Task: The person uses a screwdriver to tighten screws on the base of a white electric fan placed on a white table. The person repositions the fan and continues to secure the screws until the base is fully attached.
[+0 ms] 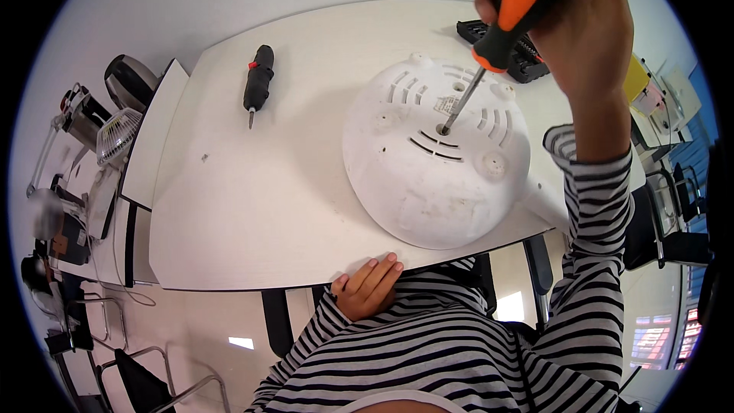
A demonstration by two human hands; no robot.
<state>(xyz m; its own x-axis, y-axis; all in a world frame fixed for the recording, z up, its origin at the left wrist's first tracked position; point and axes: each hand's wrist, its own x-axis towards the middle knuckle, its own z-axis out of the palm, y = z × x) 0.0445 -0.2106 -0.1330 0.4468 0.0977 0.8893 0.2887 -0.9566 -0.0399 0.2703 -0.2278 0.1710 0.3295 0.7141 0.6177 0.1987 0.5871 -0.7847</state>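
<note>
1. A white domed appliance (436,160) was laid upside down on the white table (252,206), near the edge closest to the person, with its vented underside turned upward
2. An orange and black screwdriver (508,11) was gripped in the right hand (566,19), which was raised high over the appliance
3. The right hand's fingers were wrapped fully around the orange handle, so the hand was closed tight on it
4. The screwdriver's metal shaft was slanted down and to the left, and its tip was set into a recessed hole near the middle of the appliance's underside
5. Curved vent slots and several round feet were seen around that hole
6. The left hand (368,284) was rested on the near table edge, just in front of the appliance; its fingers were laid loosely curled and flat, and nothing was held in it
7. A black electric screwdriver (258,82) with a red button was laid alone on the far left part of the table, well apart from the appliance, with its bit pointed toward the person
8. A black bit case (527,61) was placed beyond the appliance, partly hidden behind the right hand and the orange handle
9. Both arms were covered by black and white striped sleeves
10. A small fan (118,134) and other clutter were seen to the left of the table, on a lower surface
</note>
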